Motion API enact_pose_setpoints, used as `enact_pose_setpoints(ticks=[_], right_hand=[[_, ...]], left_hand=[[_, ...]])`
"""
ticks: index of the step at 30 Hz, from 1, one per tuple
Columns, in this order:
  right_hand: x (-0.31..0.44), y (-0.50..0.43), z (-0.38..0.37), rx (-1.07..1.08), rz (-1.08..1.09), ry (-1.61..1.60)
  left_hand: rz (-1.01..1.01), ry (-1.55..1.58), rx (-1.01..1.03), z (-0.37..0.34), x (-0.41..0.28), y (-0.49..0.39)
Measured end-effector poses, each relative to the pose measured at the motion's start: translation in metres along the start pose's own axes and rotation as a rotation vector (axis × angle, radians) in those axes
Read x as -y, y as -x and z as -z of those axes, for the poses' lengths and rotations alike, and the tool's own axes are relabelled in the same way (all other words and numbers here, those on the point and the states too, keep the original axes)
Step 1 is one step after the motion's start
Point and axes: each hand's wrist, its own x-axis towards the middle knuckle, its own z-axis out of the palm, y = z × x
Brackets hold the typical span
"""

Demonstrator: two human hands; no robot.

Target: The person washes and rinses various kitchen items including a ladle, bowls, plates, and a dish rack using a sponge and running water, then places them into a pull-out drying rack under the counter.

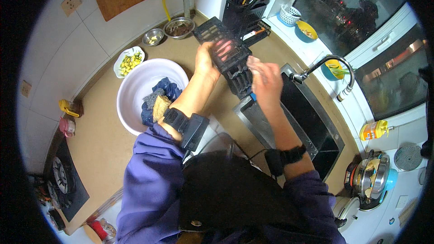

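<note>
A black slatted plastic rack [234,64] is held tilted above the counter, between the white basin and the sink. My left hand [206,61] grips it from the left, and its fingers show pink through the slats. Against the rack's right edge rest the bunched fingers of my right hand [266,79]. They are blurred, so whether they pinch the rack or a small cloth is unclear. A bit of blue [253,97] shows below that hand. Left of my forearm, the white basin [129,84] holds dark blue cloth [168,86], a grey scouring pad [152,97] and a yellowish sponge [161,107].
The black sink [301,108] with its curved faucet [347,62] lies right. A utensil holder [234,15] stands behind the rack. Two metal bowls [179,28] and a dish of chopped yellow-green food [130,62] line the back wall. A gas stove [66,183] is at left.
</note>
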Motion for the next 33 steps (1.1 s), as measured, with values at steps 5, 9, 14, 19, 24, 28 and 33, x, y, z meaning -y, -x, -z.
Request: enact_pose_setpoints(ticks=[5, 9, 14, 19, 24, 28, 33], right_hand=[[-0.002, 0.020, -0.058, -0.065, -0.222, -0.254], [0.008, 0.029, -0.072, -0.031, -0.188, -0.241], [0.011, 0.012, -0.060, 0.117, 0.050, -0.107], [-0.020, 0.000, -0.056, 0.210, 0.115, 0.143], [-0.027, 0.029, -0.082, 0.125, -0.232, -0.223], [-0.024, 0.040, -0.090, 0.208, -0.501, -0.554], [-0.026, 0.040, -0.071, 0.039, -0.638, -0.700]], left_hand=[[-0.022, 0.205, -0.204, 0.011, 0.009, 0.003], [0.061, 0.324, -0.389, 0.020, 0.012, 0.005], [0.059, 0.373, -0.425, 0.028, 0.011, 0.007], [0.004, 0.397, -0.422, 0.015, 0.000, 0.004], [-0.013, 0.222, -0.428, 0.006, 0.007, 0.015], [-0.015, 0.214, -0.419, 0.015, 0.007, 0.020], [-0.004, 0.267, -0.426, 0.028, 0.003, 0.014]])
